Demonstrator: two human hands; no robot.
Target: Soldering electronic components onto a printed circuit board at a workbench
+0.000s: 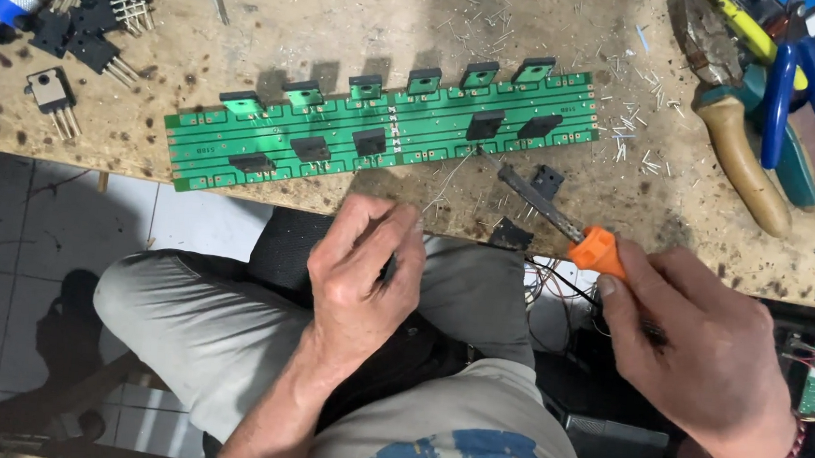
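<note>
Two hands below the green board (387, 126); right hand (688, 353) grasps an orange-handled soldering iron (563, 222); left hand (365, 274) grip pinches solder wire (445, 185).

I can't tell what my left hand (365, 274) pinches; its curled fingers (396, 248) hide it. My right hand's (689, 348) fingers cover the soldering iron (572, 230) handle behind the orange collar.

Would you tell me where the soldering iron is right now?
In the head view, the soldering iron is in the right hand, its tip by the green circuit board on the workbench.
</note>
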